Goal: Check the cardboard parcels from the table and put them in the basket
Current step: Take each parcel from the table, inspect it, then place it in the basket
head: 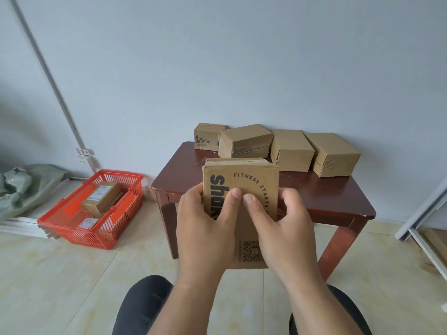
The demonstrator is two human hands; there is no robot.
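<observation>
I hold a brown cardboard parcel (244, 175) with black print and a QR code upright in front of me, above the table's near edge. My left hand (205, 228) grips its left side and my right hand (283, 228) grips its right side, both thumbs pressed on its printed face. Several plain cardboard parcels stand in a row at the back of the dark red wooden table (314, 192), among them one parcel (246, 141) in the middle and one parcel (332, 153) at the right. The red plastic basket (70, 218) sits on the floor to the left with a labelled parcel (101, 195) inside.
A pale wall rises right behind the table. Grey-green plastic bags (19, 184) lie on a low ledge at the far left, behind the basket. A white metal frame (420, 213) leans at the right. Light floor tiles spread between the basket and my knees.
</observation>
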